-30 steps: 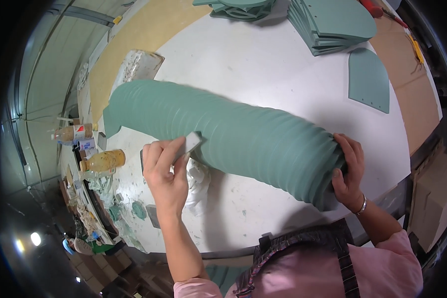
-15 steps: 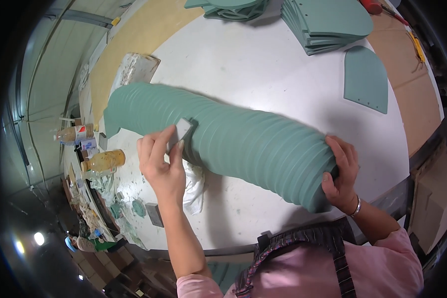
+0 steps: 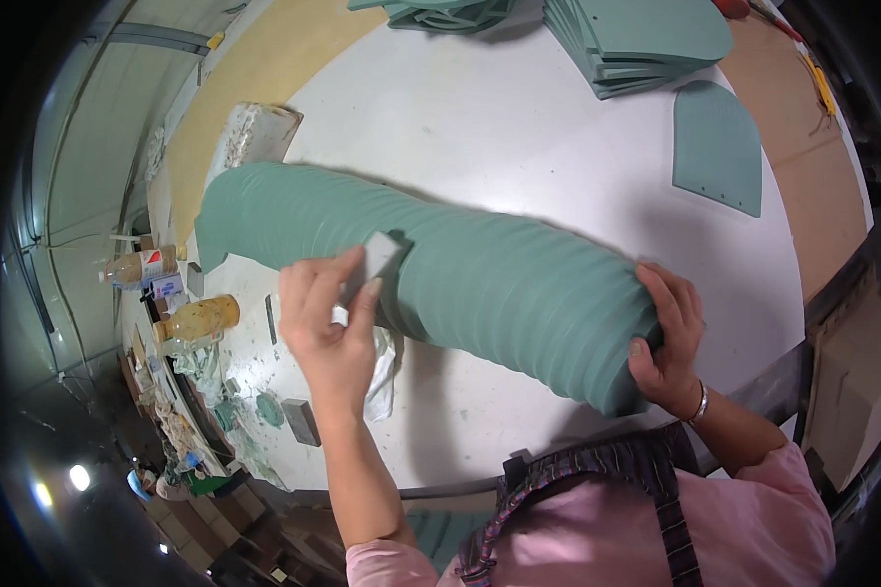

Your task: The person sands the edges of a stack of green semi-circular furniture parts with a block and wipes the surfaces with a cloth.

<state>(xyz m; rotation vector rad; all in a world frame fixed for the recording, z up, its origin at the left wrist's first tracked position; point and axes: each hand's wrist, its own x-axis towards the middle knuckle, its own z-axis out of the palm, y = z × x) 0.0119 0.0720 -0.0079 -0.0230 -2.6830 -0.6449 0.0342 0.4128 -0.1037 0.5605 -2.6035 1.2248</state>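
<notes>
Our left hand pinches a grey block at the green ribbed bundle on the table; our right hand clasps its end. We're seemingly mid-work; blur hides what's done or left.

The block in the left hand now sits farther along the roll, nearer the right hand.

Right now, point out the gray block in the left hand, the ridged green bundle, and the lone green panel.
Gray block (image 3: 383, 256): head view, its pale face.
Ridged green bundle (image 3: 470, 282): head view, mid-length on its side.
Lone green panel (image 3: 717, 150): head view, its flat middle.
</notes>
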